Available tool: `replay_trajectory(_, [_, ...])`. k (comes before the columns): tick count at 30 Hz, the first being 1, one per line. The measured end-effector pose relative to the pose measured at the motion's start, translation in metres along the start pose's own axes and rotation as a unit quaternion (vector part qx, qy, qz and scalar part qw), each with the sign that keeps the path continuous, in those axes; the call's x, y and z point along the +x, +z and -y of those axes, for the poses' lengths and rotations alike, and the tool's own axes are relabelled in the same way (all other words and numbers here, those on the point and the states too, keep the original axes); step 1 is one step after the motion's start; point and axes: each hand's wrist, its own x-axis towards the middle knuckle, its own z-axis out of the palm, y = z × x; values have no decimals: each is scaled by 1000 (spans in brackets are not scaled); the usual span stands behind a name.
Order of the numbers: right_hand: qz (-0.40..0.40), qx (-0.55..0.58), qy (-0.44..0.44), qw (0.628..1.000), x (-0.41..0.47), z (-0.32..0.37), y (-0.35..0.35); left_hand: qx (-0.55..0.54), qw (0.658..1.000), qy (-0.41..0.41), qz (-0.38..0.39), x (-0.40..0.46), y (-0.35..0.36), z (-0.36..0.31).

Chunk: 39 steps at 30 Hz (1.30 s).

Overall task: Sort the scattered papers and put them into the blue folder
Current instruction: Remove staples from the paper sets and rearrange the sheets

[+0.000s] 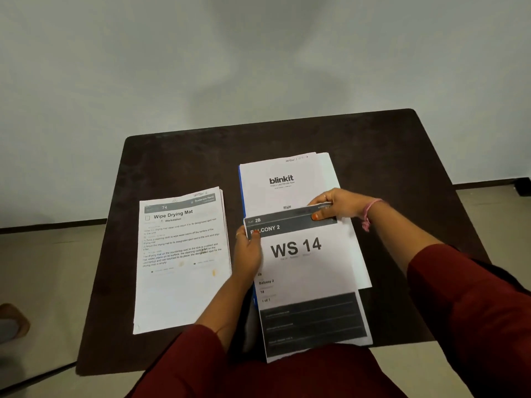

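Both hands pinch the WS 14 sheet (304,271): left hand (248,251) at its left edge, right hand (337,205) at its top-right corner, prob. squaring it onto the blinkit stack (283,185). Blue folder (242,191) peeks out along that stack's left edge. Wipe Drying Mat pile (181,259) sits left of the folder, apart, w/ its own sort.

The sheet held by both hands (307,271) reads "FLAT 2B", "BALCONY 2", "WS 14", and lower down "Balcony 2", "14", "1 of 1". The page beneath it (283,185) carries the "blinkit" logo. The left stack's top sheet (184,254) reads "74", "Wipe Drying Mat", "Workstation".
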Motion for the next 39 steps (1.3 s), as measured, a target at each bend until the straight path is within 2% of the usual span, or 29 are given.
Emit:
replay_trajectory(4, [-31, -34, -22, 999, -7, -6, 13, 7, 1000, 20, -15, -7, 5, 2])
replay_trajectory(9, [-179, -99, -23, 979, -18, -9, 16, 19, 999, 28, -4, -5, 12, 3])
replay_trajectory(15, [-260, -167, -17, 951, -19, -10, 17, 14, 998, 54, 8, -5, 20, 2])
replay_trajectory(20, [-293, -192, -11, 937, -22, -4, 21, 59, 996, 73, -15, -3, 21, 4])
replay_trajectory(24, [-312, -176, 15, 934, -24, -7, 25, 119, 991, 67, -1, 0, 18, 5])
replay_trajectory(26, [-314, -173, 17, 933, -25, -9, 28, 182, 981, 59, 11, 1, 15, -1])
replay_trajectory(28, [-326, -174, 11, 929, -25, -10, 33, 279, 958, 61, 15, -1, 9, -10])
replay_trajectory(31, [-348, -173, -14, 921, -27, -13, 39, 357, 927, 117, 17, -2, -3, -19])
replay_trajectory(34, [-343, -167, -24, 924, -31, -14, 42, 350, 918, 185, 38, -2, -13, -24])
replay_trajectory(39, [-294, -29, -22, 955, -48, -9, 46, 342, 900, 260, 71, -2, -20, -27])
